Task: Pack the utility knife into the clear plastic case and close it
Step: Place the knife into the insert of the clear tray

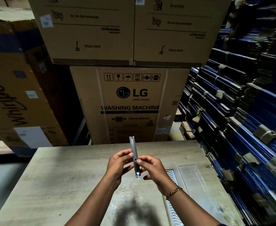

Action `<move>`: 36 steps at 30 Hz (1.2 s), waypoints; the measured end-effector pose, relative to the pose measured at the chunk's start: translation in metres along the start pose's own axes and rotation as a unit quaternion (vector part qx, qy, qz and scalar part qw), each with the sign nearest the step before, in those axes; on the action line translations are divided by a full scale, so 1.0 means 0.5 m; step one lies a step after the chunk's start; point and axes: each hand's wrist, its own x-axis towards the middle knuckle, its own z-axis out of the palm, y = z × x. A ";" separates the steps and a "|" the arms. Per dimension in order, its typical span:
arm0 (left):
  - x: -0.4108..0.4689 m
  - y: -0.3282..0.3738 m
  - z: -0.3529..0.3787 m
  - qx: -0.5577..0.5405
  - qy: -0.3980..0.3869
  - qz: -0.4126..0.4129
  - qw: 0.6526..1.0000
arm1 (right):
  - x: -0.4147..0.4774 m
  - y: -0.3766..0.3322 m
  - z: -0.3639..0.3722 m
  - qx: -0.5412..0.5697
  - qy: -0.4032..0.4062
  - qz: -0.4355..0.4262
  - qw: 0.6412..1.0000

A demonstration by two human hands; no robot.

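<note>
A slim grey utility knife (132, 146) stands almost upright above the table, gripped by both hands. My left hand (117, 165) pinches its middle from the left. My right hand (152, 168) grips it from the right, thumb on the dark slider. The clear plastic case (194, 181) lies open on the table to the right of my hands, its ribbed half (171, 176) nearest my right wrist and partly hidden by that arm.
The grey wooden table (68, 185) ends just beyond my hands. Large cardboard appliance boxes (129, 103) are stacked behind it and to the left. Bundles of flat blue cartons (248, 119) are piled along the right side, close to the table edge.
</note>
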 end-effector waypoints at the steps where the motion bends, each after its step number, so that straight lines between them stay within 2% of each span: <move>1: -0.001 -0.003 0.001 0.000 0.000 0.000 1.000 | 0.000 0.001 -0.002 0.002 0.005 0.000 1.000; 16: -0.013 -0.130 0.078 0.038 -0.037 -0.065 0.997 | -0.017 0.088 -0.097 -0.022 0.064 0.063 0.996; 28: -0.014 -0.253 0.181 0.045 -0.061 -0.179 0.981 | -0.049 0.201 -0.224 0.011 0.131 0.127 0.983; 36: -0.029 -0.303 0.227 0.038 -0.071 -0.250 0.965 | -0.041 0.286 -0.275 -0.052 0.178 0.168 0.968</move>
